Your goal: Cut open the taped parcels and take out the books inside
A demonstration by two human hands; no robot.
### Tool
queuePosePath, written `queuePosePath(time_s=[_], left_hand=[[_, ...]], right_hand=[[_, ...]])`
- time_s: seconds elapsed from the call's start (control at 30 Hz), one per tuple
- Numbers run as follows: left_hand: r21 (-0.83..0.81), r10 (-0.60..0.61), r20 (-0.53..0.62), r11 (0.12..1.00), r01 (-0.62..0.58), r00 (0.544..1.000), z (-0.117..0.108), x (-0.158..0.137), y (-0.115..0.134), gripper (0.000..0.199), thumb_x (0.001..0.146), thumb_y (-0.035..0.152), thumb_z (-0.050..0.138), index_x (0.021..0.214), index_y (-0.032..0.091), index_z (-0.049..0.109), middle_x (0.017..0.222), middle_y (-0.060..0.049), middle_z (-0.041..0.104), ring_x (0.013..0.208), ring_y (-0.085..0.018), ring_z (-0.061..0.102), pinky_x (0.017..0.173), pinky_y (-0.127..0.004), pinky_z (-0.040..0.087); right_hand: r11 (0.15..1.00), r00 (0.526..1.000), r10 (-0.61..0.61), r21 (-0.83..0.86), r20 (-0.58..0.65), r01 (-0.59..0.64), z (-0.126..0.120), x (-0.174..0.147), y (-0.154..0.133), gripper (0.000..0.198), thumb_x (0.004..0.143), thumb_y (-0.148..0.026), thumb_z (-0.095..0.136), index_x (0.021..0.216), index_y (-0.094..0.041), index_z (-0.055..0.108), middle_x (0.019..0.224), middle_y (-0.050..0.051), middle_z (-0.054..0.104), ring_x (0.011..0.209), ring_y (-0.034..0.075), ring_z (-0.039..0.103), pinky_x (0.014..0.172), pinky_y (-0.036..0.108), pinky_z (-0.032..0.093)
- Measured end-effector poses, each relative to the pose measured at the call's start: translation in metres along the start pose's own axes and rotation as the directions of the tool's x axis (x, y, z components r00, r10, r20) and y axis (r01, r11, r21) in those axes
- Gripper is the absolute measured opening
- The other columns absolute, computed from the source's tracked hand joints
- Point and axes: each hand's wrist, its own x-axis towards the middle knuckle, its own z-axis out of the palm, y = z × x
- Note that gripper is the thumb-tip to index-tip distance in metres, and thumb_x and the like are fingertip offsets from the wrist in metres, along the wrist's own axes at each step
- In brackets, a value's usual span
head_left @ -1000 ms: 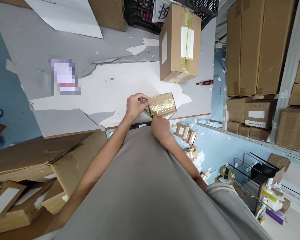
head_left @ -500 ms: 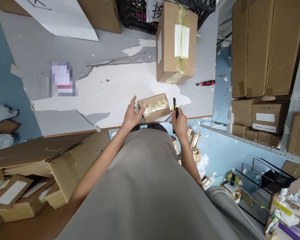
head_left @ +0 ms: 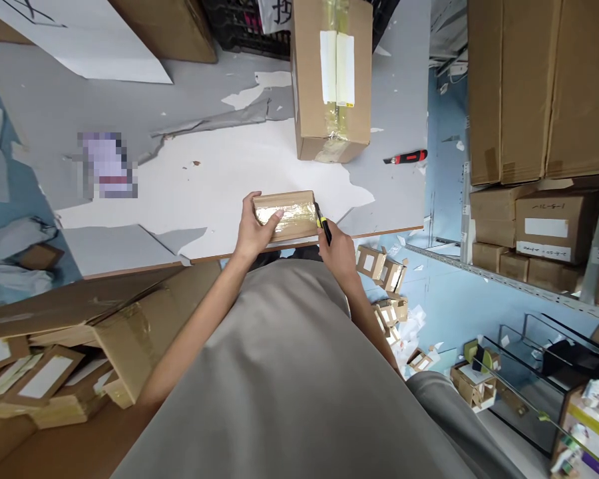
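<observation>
A small cardboard box (head_left: 294, 225) with shiny clear tape along its top lies near the front edge of the table. My left hand (head_left: 255, 229) grips its left end, the thumb on the taped top and the fingers round the far side. In my right hand (head_left: 337, 251) is a black and yellow box cutter (head_left: 324, 225), its tip at the right end of the box. Whether the blade has entered the cardboard I cannot tell.
A larger taped box (head_left: 309, 123) stands behind, before a black crate (head_left: 229, 33). A red and black box cutter (head_left: 406, 158) lies at the right of the table (head_left: 399, 86). Left below is a big carton (head_left: 130, 332) of small boxes; shelving with cartons (head_left: 542, 229) stands right.
The small box has turned nearly level with the table edge, and my left hand has taken firmer hold of its left end. My right hand has brought the box cutter left to its right end.
</observation>
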Motion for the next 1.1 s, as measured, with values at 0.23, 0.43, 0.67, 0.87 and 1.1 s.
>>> queuePosePath(time_s=[0.23, 0.43, 0.67, 0.87, 1.1], left_hand=[[0.019, -0.003, -0.025, 1.000, 0.004, 1.000, 0.004, -0.009, -0.002, 0.087, 0.091, 0.077, 0.082, 0.152, 0.024, 0.049, 0.148, -0.016, 0.061, 0.140, -0.033, 0.061, 0.125, -0.050, 0.048], [0.050, -0.023, -0.054, 0.998, 0.026, 0.998, 0.009, -0.014, 0.000, 0.081, 0.097, 0.070, 0.080, 0.154, 0.024, 0.047, 0.152, -0.017, 0.058, 0.147, -0.033, 0.056, 0.130, -0.049, 0.041], [0.099, -0.057, -0.046, 0.993, 0.062, 0.997, 0.012, -0.024, 0.012, 0.073, 0.097, 0.064, 0.080, 0.151, 0.025, 0.049, 0.149, -0.016, 0.059, 0.142, -0.035, 0.057, 0.128, -0.049, 0.043], [0.049, -0.075, -0.021, 0.996, 0.076, 0.997, 0.006, -0.017, 0.011, 0.082, 0.097, 0.069, 0.078, 0.158, 0.024, 0.045, 0.158, -0.019, 0.055, 0.152, -0.036, 0.052, 0.133, -0.052, 0.039], [0.032, -0.138, -0.098, 0.989, 0.142, 0.986, -0.028, -0.007, -0.014, 0.094, 0.082, 0.086, 0.084, 0.144, 0.020, 0.057, 0.145, -0.020, 0.068, 0.137, -0.036, 0.067, 0.124, -0.052, 0.052]], right_hand=[[0.954, 0.989, 0.130, -0.282, 0.076, -0.104, -0.008, 0.000, -0.029, 0.041, 0.121, -0.032, 0.040, 0.154, -0.017, 0.060, 0.116, 0.017, 0.084, 0.111, 0.034, 0.081, 0.095, 0.039, 0.058], [0.943, 0.986, 0.145, -0.312, 0.079, -0.114, -0.003, 0.007, -0.047, 0.043, 0.113, -0.017, 0.041, 0.152, -0.009, 0.058, 0.119, 0.026, 0.082, 0.116, 0.037, 0.081, 0.096, 0.044, 0.061], [0.917, 0.969, 0.214, -0.366, 0.122, -0.157, 0.000, -0.006, -0.038, 0.039, 0.110, -0.014, 0.043, 0.140, -0.008, 0.068, 0.120, 0.028, 0.080, 0.116, 0.037, 0.081, 0.093, 0.045, 0.063], [0.926, 0.971, 0.193, -0.355, 0.142, -0.132, -0.016, -0.022, -0.042, 0.033, 0.112, -0.019, 0.046, 0.131, -0.013, 0.072, 0.117, 0.024, 0.081, 0.111, 0.037, 0.080, 0.091, 0.043, 0.061], [0.963, 0.964, 0.179, -0.166, -0.195, -0.212, -0.013, 0.012, 0.020, 0.045, 0.118, -0.036, 0.039, 0.155, -0.018, 0.058, 0.109, 0.016, 0.082, 0.100, 0.035, 0.078, 0.093, 0.041, 0.056]])
